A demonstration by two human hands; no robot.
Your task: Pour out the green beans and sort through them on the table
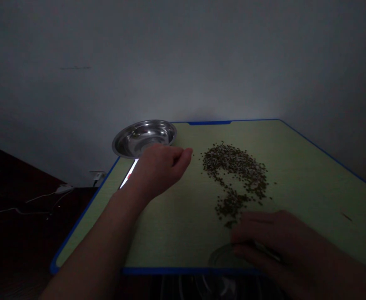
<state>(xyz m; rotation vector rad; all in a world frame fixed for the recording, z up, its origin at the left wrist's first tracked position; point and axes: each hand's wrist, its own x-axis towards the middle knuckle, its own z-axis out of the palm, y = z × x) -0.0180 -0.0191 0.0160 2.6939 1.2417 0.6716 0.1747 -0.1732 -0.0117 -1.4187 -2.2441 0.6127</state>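
My left hand [167,168] hovers over the left half of the table, just in front of a shiny steel bowl [145,135]. Its fingers are curled in and the thumb presses against them; whatever they hold, if anything, is hidden. Small dark seeds or beans [235,166] lie scattered in a curved patch right of it. At the near end of this patch, my right hand [270,237] is low over the tabletop, slightly blurred, its fingers stretched and the thumb apart. A dim rounded shape [223,255] shows beside the right fingertips; I cannot tell what it is.
The pale green table [176,233] has a blue rim and stands against a grey wall. A lit phone [128,174] lies partly behind my left wrist. A thin reddish sliver [347,216] rests at right. White cables and a plug [64,188] are on the left.
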